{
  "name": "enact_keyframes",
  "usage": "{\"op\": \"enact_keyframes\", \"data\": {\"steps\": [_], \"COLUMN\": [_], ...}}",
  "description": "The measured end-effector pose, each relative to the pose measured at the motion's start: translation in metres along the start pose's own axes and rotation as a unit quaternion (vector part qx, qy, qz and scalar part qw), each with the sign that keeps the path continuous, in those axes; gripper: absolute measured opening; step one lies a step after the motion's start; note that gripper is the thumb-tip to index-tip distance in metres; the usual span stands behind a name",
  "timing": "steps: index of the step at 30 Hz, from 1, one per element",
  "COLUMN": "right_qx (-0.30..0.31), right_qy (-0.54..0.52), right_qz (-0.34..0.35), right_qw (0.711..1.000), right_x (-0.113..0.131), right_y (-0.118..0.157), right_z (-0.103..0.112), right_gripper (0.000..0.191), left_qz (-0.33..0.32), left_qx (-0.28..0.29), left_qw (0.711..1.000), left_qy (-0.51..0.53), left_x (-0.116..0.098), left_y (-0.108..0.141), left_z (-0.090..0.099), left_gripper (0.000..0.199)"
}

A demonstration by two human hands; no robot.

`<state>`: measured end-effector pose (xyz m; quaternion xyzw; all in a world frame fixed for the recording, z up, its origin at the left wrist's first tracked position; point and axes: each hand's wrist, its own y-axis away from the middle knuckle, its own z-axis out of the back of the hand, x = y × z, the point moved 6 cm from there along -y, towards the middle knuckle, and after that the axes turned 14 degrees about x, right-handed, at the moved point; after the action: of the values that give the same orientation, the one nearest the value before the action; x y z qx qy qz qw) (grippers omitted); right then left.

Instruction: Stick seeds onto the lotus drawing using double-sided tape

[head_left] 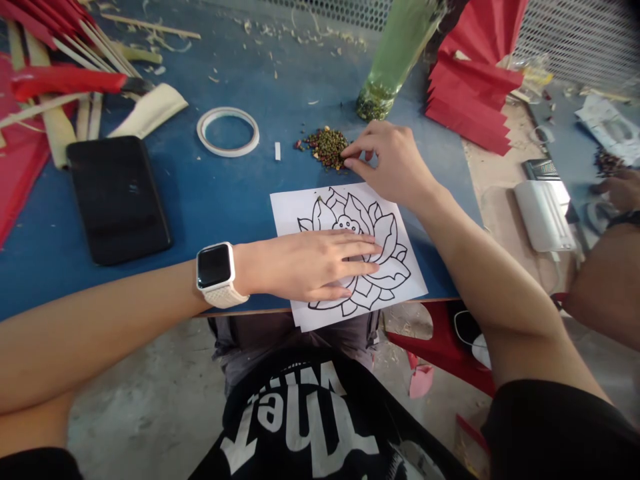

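Left hand (320, 263), flat, touches drawing (387, 230); right (393, 160), half-curled, seeds (327, 147).

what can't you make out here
- Head view, part of the flower drawing: hidden under the left hand.
- Head view, whether the right hand holds any seeds: too small to tell.
- Head view, top of the green bottle: cut off by the upper edge.
- Head view, another person's hand: cut off by the right edge.

A black device (120, 200) lies flat, screen dark, on the blue tabletop (225, 207) — pale wooden strips (56, 130) and a red-handled tool (67, 81) crowd the space just beyond it. Nearby there's a roll of white tape (228, 152). Over on the far right, pleated red paper (470, 100) fans out near a white block (543, 217) — cable attached.
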<state>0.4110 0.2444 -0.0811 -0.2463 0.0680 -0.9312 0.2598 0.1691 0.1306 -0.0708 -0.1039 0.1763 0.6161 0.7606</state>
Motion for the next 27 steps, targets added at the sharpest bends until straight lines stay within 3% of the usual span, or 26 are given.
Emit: {"op": "enact_keyframes", "data": {"steps": [17,27], "right_qx": [0.001,0.074], "right_qy": [0.018,0.069], "right_qz": [-0.021,-0.092], "right_qw": [1.000,0.991], "right_x": [0.001,0.018], "right_y": [0.000,0.000], "right_z": [-0.007,-0.006], "right_gripper": [0.008,0.014], "left_qz": [0.008,-0.008], "left_qx": [0.013,0.004], "left_qw": [1.000,1.000], "left_qy": [0.018,0.020], "left_x": [0.002,0.002], "left_y": [-0.001,0.001], "left_z": [0.000,-0.002], "left_gripper": [0.057,0.059]}}
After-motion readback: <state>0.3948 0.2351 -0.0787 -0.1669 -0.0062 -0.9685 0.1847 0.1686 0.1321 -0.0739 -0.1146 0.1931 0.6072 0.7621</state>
